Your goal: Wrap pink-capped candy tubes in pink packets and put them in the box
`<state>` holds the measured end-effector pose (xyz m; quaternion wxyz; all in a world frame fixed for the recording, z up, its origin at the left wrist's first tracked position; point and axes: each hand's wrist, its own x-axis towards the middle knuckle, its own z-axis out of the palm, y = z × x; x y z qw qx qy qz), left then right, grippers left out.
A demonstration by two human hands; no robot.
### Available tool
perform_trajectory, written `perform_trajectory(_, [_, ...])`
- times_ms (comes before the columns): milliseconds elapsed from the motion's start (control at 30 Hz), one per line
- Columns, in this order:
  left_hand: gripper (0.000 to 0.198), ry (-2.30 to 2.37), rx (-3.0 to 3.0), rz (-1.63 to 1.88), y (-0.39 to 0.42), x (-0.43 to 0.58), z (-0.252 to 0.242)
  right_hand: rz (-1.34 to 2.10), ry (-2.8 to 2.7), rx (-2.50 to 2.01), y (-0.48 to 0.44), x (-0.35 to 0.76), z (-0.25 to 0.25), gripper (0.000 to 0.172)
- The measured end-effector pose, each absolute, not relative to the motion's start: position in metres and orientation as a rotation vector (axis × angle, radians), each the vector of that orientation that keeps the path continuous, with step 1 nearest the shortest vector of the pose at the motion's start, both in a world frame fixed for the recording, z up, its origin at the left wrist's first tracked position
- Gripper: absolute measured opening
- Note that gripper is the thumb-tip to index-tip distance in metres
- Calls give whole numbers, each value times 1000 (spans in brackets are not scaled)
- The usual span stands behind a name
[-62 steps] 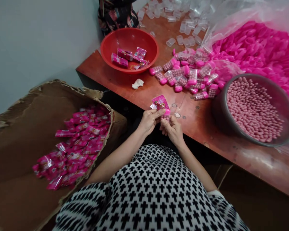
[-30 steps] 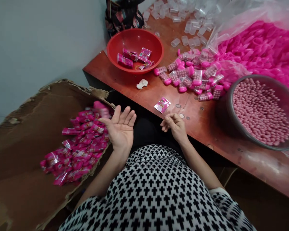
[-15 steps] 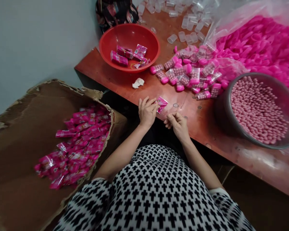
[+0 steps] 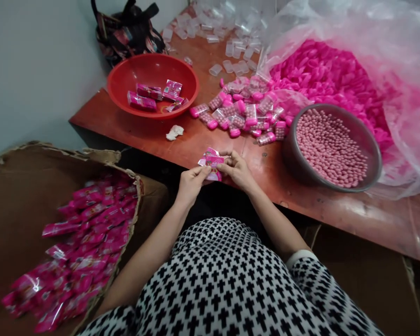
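At the table's front edge, both my hands are closed on a small pink printed plastic wrapper [image 4: 213, 161]. My left hand [image 4: 190, 187] pinches its lower left side between thumb and finger. From the right, my right hand [image 4: 240, 173] grips it with the thumb on top and the fingers bent behind. More pink printed film shows just behind and below the held piece; whether it is one wrapper or more I cannot tell. Beyond my hands lies a heap of small clear bottles [image 4: 251, 115] with pink caps, filled with pink beads.
A red basin [image 4: 117, 88] holds several pink packets; crumpled white tissue [image 4: 175, 132] lies before it. To the right stand a grey tub [image 4: 292, 154] of pink beads and a plastic bag of pink caps [image 4: 329, 70]. Clear empty bottles [image 4: 238, 49] lie behind. A cardboard box [image 4: 31, 186] holds filled packets.
My right hand has come up to the wrapper and grips it. The wrapper is now held between both hands at the table edge. The view has swung to the right.
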<state>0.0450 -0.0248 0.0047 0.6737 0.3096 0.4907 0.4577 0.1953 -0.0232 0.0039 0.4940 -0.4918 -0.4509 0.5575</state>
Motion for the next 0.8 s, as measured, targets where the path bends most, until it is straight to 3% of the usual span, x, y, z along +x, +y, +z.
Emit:
perform_trajectory(67, [31, 1078, 717, 924, -24, 43, 5, 1294, -1269, -1283, -22, 206, 9, 35])
perform_trajectory(167, [30, 1130, 669, 933, -25, 44, 6, 834, -1437, -1680, -13, 233, 20, 28])
perform_trajectory(267, [28, 1160, 561, 953, -28, 46, 7, 235, -1318, -2240, 5, 267, 33, 46])
perform_trajectory(333, [27, 1155, 481, 954, -29, 48, 8, 82, -1238, -2490, 19, 284, 38, 61])
perform_trajectory(467, [22, 1142, 294, 978, -28, 51, 10, 37, -1320, -2656, 39, 299, 39, 70])
perform_trajectory(667, [14, 1050, 29, 1090, -24, 51, 14, 113, -1609, -2694, 25, 305, 45, 37])
perform_trajectory(800, [11, 962, -125, 1145, -24, 51, 17, 237, -1560, -2326, -18, 273, 46, 31])
